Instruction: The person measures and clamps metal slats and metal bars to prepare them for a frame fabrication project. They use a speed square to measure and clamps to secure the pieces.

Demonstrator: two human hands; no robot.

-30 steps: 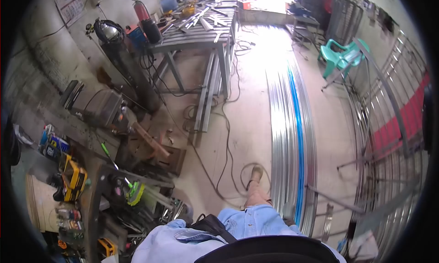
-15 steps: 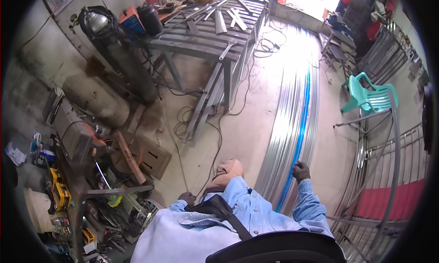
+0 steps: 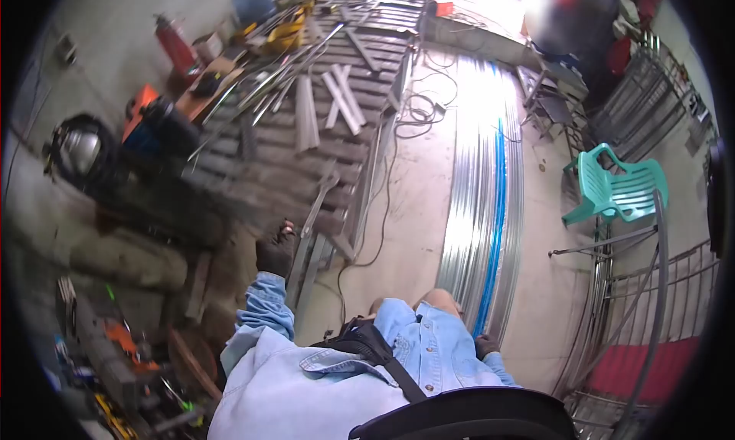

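Note:
My left hand [image 3: 277, 248] is raised beside the near end of the slatted metal table [image 3: 260, 172], its fingers bent and nothing clearly visible between them. A wrench [image 3: 321, 199] lies near the table's near edge, to the right of that hand. Low beside my body, my right hand [image 3: 485, 346] hangs over the near part of the long metal profiles [image 3: 467, 210] on the floor. Its fingers are small and partly hidden. A blue strip [image 3: 499, 187] runs along the profiles.
Loose metal pieces [image 3: 306, 114] and a yellow tool [image 3: 287, 35] lie on the table. A gas cylinder [image 3: 145, 202] stands left. A green chair [image 3: 619, 183] and metal grilles [image 3: 658, 294] are on the right. A cable [image 3: 388, 202] crosses the floor.
My left hand has risen and reached forward to the table's near end. My right hand has dropped back toward my body. The view has shifted, bringing the table closer.

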